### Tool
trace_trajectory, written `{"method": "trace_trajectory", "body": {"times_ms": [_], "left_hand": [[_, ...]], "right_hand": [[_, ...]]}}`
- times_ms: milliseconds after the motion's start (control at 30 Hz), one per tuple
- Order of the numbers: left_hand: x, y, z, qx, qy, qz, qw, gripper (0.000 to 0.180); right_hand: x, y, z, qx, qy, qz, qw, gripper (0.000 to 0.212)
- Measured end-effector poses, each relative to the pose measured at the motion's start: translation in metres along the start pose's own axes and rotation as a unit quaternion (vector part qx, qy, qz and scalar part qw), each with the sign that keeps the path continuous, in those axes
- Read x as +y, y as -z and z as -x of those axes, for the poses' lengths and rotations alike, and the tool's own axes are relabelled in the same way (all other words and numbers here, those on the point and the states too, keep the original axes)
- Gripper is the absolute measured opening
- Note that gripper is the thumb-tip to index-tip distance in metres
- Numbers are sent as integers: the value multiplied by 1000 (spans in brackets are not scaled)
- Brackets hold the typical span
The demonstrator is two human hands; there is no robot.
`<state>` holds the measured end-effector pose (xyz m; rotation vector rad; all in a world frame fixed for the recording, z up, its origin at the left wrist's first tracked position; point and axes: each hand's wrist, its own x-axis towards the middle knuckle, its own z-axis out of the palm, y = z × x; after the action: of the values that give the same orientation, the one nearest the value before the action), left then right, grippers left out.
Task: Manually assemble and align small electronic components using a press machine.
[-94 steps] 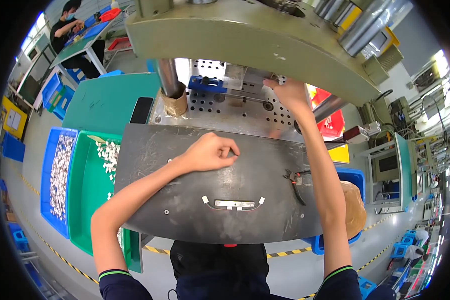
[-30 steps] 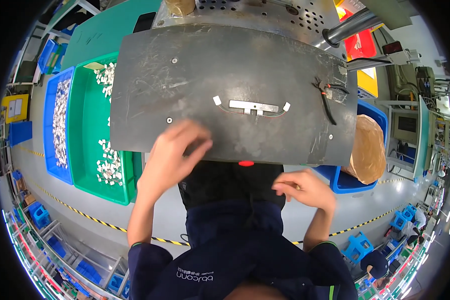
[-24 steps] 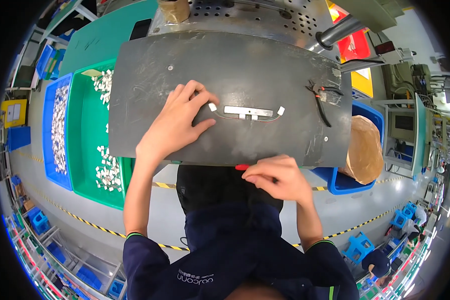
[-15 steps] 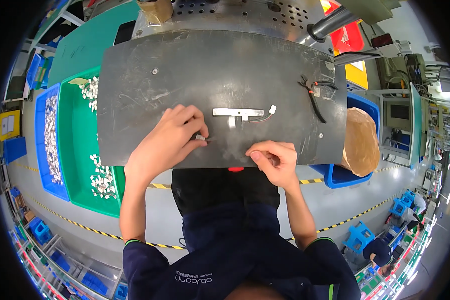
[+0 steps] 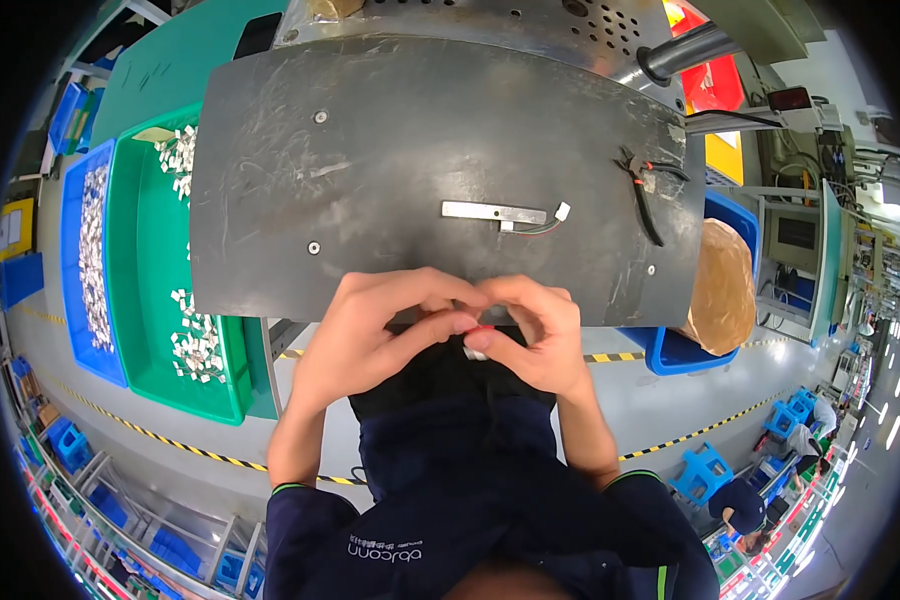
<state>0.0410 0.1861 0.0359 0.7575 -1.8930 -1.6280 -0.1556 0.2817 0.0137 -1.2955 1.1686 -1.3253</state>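
Note:
My two hands meet at the near edge of the dark work plate (image 5: pixel 370 150), fingertips nearly touching. My left hand (image 5: pixel 385 320) is closed in a pinch; what lies between its fingers is hidden. My right hand (image 5: pixel 538 335) is also closed, thumb against forefinger, and a small white connector (image 5: pixel 474 353) peeks out below its thumb. Beyond the hands, a slim silvery bar (image 5: pixel 480 211) lies flat on the plate. Beside it, a short cable (image 5: pixel 537 231) with white connectors at both ends touches or nearly touches the bar's right part.
Red-handled cutting pliers (image 5: pixel 645 195) rest on the plate's right side. Leftward stand a green bin (image 5: pixel 150 260) and a blue bin (image 5: pixel 70 270), both holding many small white connectors. Brown paper (image 5: pixel 722 285) fills a blue crate (image 5: pixel 658 350) at right. A perforated metal surface (image 5: pixel 530 30) lies behind.
My left hand, earlier pinching a small wired white connector over the plate, has moved right and nearer me. My right hand has shifted slightly left to meet it. The whole view has shifted slightly.

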Motion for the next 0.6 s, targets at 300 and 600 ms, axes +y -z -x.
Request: {"method": "trace_trajectory", "body": {"times_ms": [300,600], "left_hand": [[-28,-11,-30,164,-148,-300,928,23],[-59,-29,-44,185,-129,-180,957,11]], "right_hand": [[10,12,8,98,-116,-144,978,11],[6,8,-14,235,-194,-68,950,15]]}}
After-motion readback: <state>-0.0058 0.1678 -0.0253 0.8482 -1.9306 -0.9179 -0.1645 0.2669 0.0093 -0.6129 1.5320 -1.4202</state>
